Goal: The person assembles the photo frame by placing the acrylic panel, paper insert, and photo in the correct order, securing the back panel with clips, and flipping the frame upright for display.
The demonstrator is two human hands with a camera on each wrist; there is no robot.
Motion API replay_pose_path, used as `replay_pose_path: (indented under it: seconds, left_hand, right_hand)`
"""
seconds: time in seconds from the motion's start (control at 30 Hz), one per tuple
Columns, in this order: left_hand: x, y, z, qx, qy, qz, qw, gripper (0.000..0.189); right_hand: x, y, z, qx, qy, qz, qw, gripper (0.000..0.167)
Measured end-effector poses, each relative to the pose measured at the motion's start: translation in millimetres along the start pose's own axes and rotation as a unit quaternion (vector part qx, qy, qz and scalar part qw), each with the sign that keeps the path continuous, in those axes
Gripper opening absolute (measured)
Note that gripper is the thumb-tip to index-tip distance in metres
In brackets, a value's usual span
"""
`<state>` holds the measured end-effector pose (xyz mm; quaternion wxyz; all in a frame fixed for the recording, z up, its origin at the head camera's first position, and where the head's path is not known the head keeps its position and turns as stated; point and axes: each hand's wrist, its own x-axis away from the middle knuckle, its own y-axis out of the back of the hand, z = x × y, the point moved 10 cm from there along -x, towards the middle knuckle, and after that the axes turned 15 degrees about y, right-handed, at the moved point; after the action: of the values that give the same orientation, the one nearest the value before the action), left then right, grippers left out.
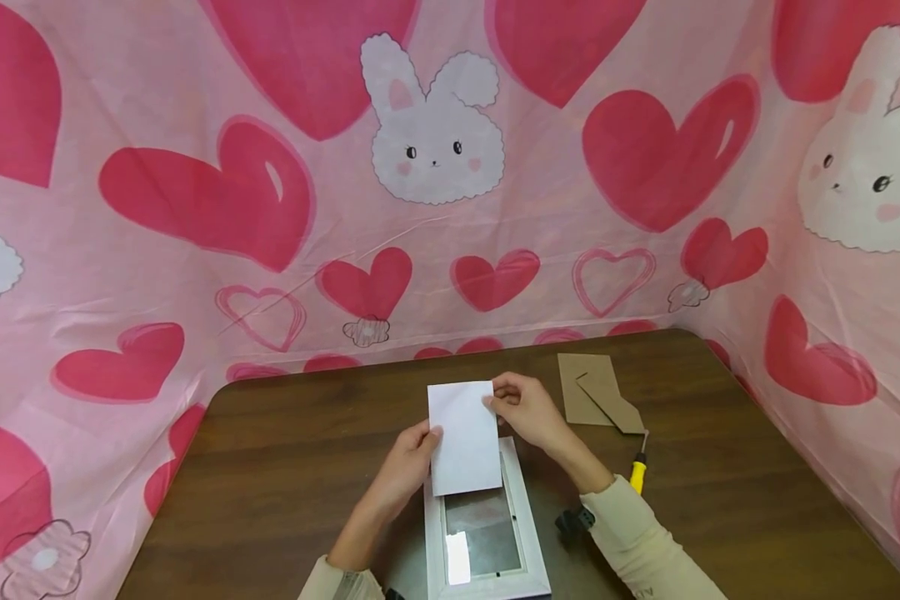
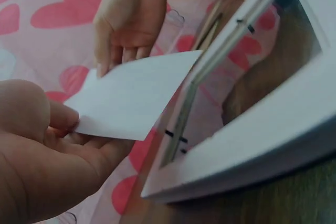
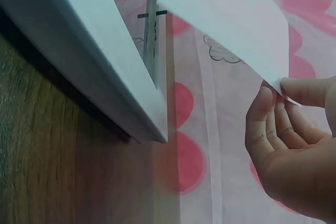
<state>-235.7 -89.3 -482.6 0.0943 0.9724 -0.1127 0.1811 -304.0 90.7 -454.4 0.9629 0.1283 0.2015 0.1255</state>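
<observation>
**My two hands hold a blank white sheet above a white picture frame**

In the lower middle of the head view, my left hand [image 1: 405,462] pinches the left edge of a white sheet [image 1: 465,437] between thumb and fingers. My right hand [image 1: 528,408] pinches the sheet near its upper right corner, thumb on the side facing me, fingers behind. The sheet is raised and tilted, its visible face blank.

Below it lies a white picture frame [image 1: 436,550], at the bottom centre of the head view. The sheet hides much of its far end; I cannot tell whether the two touch. Inside the frame, a glass pane [image 1: 487,525] shows a bright reflection at lower left, and small black tabs sit along the inner edge.

Right of my right hand lies a brown backing board [image 1: 577,404] with an angled stand piece. Just beside its lower corner is the metal tip of a tool with a yellow handle [image 1: 637,475], near my cream right sleeve [image 1: 637,533].

Everything rests on a dark wooden table [image 1: 307,467]. Behind it, filling the upper picture, hangs a pink cloth [image 1: 540,217] printed with red hearts and white rabbits.
</observation>
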Motion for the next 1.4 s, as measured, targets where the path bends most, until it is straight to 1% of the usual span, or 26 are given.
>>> replay_pose_path:
  seconds: [0.07, 0.1, 0.2, 0.3, 0.4, 0.47, 0.57, 0.7, 0.8, 0.87, 1.07, 1.13, 1.27, 1.4]
  left_hand:
    - [-4.8, 2.4, 1.2, -0.011, -0.004, -0.007, 0.9999, 0.042]
    - [-6.9, 4.5, 1.9, -0.019, -0.004, -0.016, 0.9997, 0.041]
    - [-10.6, 13.6, 4.7, -0.041, 0.003, -0.054, 0.9977, 0.035]
    - [-11.0, 21.6, 4.3, -0.057, 0.001, -0.087, 0.9946, 0.030]
    - [-11.8, 27.1, 2.3, -0.073, -0.009, -0.110, 0.9912, 0.029]
    - [-13.1, 29.1, 0.4, -0.079, -0.018, -0.120, 0.9895, 0.029]
    - [-15.7, 32.6, -0.3, -0.085, -0.026, -0.132, 0.9873, 0.034]
    - [-18.1, 37.8, 0.5, -0.089, -0.036, -0.147, 0.9844, 0.049]
    - [-18.8, 39.6, 2.2, -0.095, -0.039, -0.150, 0.9833, 0.056]
    - [-19.0, 39.6, 3.2, -0.101, -0.041, -0.148, 0.9829, 0.055]
    - [-18.1, 37.6, 2.4, -0.141, -0.053, -0.144, 0.9780, 0.030]
    - [-17.8, 36.6, 1.9, -0.153, -0.056, -0.142, 0.9763, 0.025]
    - [-18.4, 34.8, 1.6, -0.169, -0.057, -0.137, 0.9744, 0.024]
    - [-19.9, 33.4, 2.9, -0.188, -0.054, -0.136, 0.9713, 0.023]
  right_hand:
    - [-1.1, 0, -3, 0.001, -0.005, -0.002, 1.0000, 0.017]
    - [-1.3, 0, -5, 0.003, -0.007, -0.002, 1.0000, 0.016]
    - [-1.3, 1, -6, 0.008, -0.006, 0.000, 0.9999, 0.017]
    - [-1.1, 0, -8, 0.008, -0.005, 0.003, 1.0000, 0.017]
    - [-0.5, -1, -9, 0.009, -0.006, 0.006, 0.9999, 0.016]
    - [0.3, -2, -9, 0.010, -0.011, 0.010, 0.9998, 0.013]
    - [2.0, -4, -9, 0.013, -0.012, 0.022, 0.9996, 0.013]
    - [6.3, -8, -9, 0.034, -0.018, 0.048, 0.9981, 0.013]
    - [11.2, -11, -9, 0.050, -0.021, 0.072, 0.9959, 0.013]
    - [15.1, -13, -10, 0.057, -0.020, 0.088, 0.9943, 0.013]
    - [23.5, -18, -13, 0.076, -0.013, 0.125, 0.9891, 0.010]
    - [24.9, -18, -14, 0.082, -0.008, 0.130, 0.9880, 0.010]
    - [26.0, -17, -14, 0.089, -0.003, 0.131, 0.9873, 0.012]
    - [26.1, -16, -13, 0.099, 0.002, 0.129, 0.9867, 0.027]
